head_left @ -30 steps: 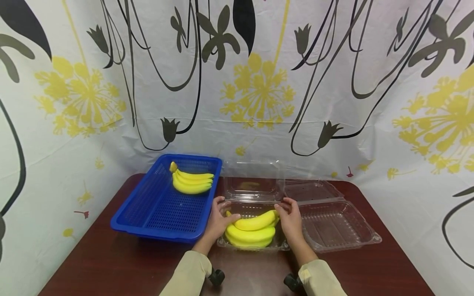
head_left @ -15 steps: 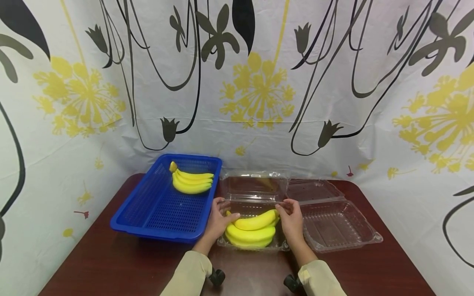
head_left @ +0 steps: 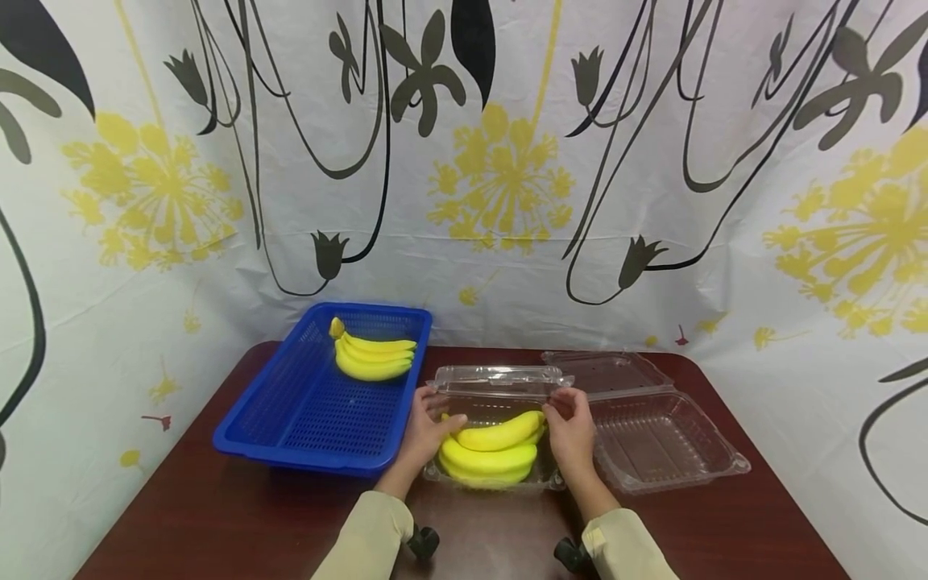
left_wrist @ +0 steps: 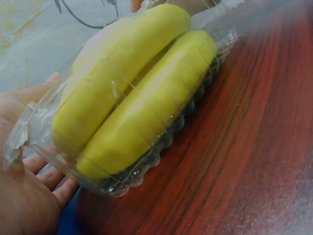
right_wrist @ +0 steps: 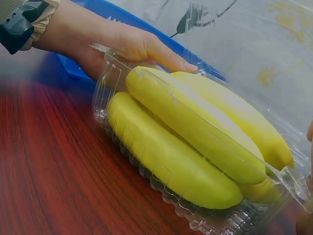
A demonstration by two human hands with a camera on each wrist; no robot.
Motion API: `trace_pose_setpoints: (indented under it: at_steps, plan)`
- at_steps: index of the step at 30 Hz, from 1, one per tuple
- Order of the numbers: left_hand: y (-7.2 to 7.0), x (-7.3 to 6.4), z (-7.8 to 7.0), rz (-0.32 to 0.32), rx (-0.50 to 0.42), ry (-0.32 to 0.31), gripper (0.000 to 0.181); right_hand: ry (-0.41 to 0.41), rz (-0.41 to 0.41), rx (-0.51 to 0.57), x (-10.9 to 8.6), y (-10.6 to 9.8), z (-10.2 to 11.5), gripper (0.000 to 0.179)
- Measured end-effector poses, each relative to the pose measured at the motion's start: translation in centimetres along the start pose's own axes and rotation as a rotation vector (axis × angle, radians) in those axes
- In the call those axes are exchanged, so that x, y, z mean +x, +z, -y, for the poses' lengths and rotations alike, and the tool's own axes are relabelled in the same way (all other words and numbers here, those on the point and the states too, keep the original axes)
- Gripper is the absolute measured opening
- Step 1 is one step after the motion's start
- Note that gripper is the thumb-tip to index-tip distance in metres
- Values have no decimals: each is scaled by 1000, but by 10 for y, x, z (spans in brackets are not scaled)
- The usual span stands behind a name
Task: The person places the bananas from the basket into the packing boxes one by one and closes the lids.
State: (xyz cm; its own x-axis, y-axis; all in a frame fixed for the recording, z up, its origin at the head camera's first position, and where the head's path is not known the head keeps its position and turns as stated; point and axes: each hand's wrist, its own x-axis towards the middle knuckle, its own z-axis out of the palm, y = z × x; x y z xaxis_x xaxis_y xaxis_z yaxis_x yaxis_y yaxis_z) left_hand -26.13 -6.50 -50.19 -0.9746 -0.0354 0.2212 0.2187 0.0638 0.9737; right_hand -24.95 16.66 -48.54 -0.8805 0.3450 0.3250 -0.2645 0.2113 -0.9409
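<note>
A clear plastic clamshell box (head_left: 491, 408) stands on the table with a bunch of yellow bananas (head_left: 487, 461) inside. Its hinged lid (head_left: 500, 375) slants forward from the back edge, above the bananas. My left hand (head_left: 423, 431) holds the left end, thumb over the rim by the bananas. In the left wrist view, fingers (left_wrist: 49, 177) lie along the outside of that end wall. My right hand (head_left: 571, 432) grips the opposite end by the rear corner. Only a sliver of it shows at the right wrist view's edge, so its fingers are partly hidden.
At the left, a blue plastic basket (head_left: 304, 457) holds another banana bunch (head_left: 373, 358). A second clear clamshell box (head_left: 660, 439) lies unfolded at the right, close beside my right hand. Behind the table (head_left: 181, 515) hangs a flower-patterned cloth (head_left: 406, 201).
The box's lid has swung down from nearly upright, tipping forward toward me. Both hands have kept their places at the box's ends, and the bananas have stayed put.
</note>
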Motion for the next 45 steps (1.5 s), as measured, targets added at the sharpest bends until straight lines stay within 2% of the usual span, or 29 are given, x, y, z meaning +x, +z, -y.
trace_pose_setpoints:
  at_steps: [2,4,9,11,16,21,24,28,31,39,45]
  plan:
    - [0,0,-1,-11,17,4,70,2,-14,-17,3,0,-9,28]
    - [0,3,8,-30,55,1,71,11,-24,-36,7,0,-19,29]
    - [0,2,7,-56,115,-23,67,8,-21,-64,6,-4,-19,30]
    - [-1,1,7,-48,106,-27,65,6,-16,-62,5,-5,-19,29]
    - [-6,-5,6,-1,72,13,66,13,1,-78,2,-10,-20,27]
    - [-11,-14,5,49,61,13,71,74,19,-109,-1,-16,-17,24]
    - [-13,-19,3,63,77,18,74,108,49,-64,-3,-19,-15,27]
    - [-15,-23,-2,87,85,23,84,78,109,74,-6,-21,-14,46]
    - [-17,-26,-4,100,99,3,89,66,147,128,-8,-22,-13,51]
    - [-20,-34,-9,113,106,-25,88,154,195,178,-14,-24,-7,57]
    - [-23,-39,-12,138,81,11,79,204,202,143,-15,-28,-4,60]
